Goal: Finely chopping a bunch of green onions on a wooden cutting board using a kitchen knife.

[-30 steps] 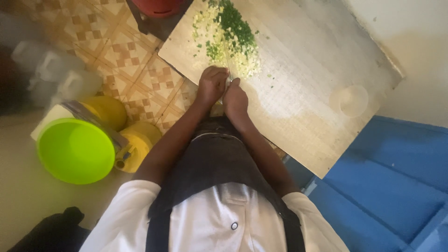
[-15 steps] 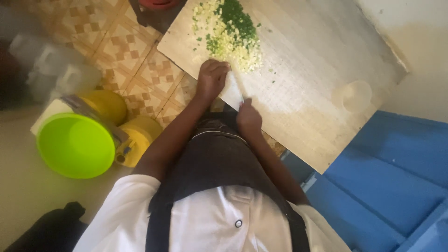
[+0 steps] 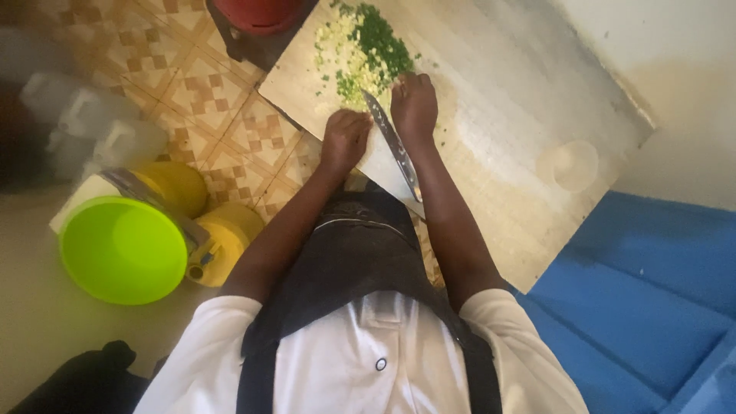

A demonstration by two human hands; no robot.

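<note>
One knife (image 3: 392, 144), one green bowl (image 3: 123, 249), two yellow containers (image 3: 178, 184).

A person in a white top and dark apron stands over a pale wooden board (image 3: 498, 146) that lies at a slant. The left hand (image 3: 345, 138) is curled near the board's left edge, just beside the knife (image 3: 392, 144), whose blade runs between both hands. The right hand (image 3: 414, 103) rests at the blade's far end, touching a heap of chopped greens (image 3: 364, 46) near the board's far left corner. On the tiled floor to the left stand a lime-green bowl (image 3: 123, 249) and yellow containers (image 3: 222, 238).
</note>
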